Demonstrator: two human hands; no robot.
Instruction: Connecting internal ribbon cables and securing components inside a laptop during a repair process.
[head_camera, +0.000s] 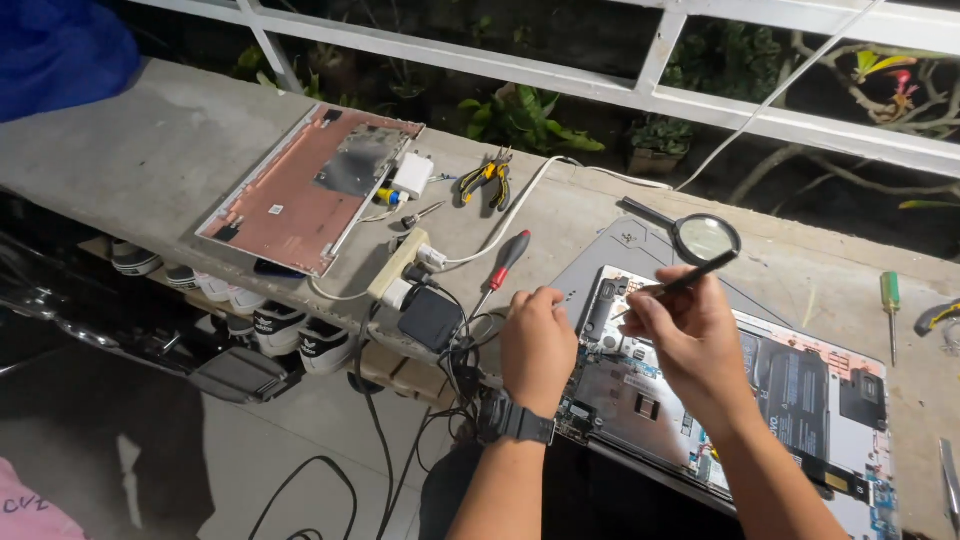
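Opened laptop (760, 400) sits at the near edge of the worktop (150, 150), guts showing. Left hand (537, 345) rests curled on its left corner, looks like it's holding nothing. Right hand (690, 340) is pinched around a thin dark tool (690, 275), maybe tweezers. Further back: magnifying glass (700, 237), red screwdriver (503, 262), power strip (400, 267), pliers (487, 178), removed back cover (300, 190).

Home veranda: concrete ledge (150, 150), white railing (640, 95), garden plants (520, 120), shoes (270, 325).
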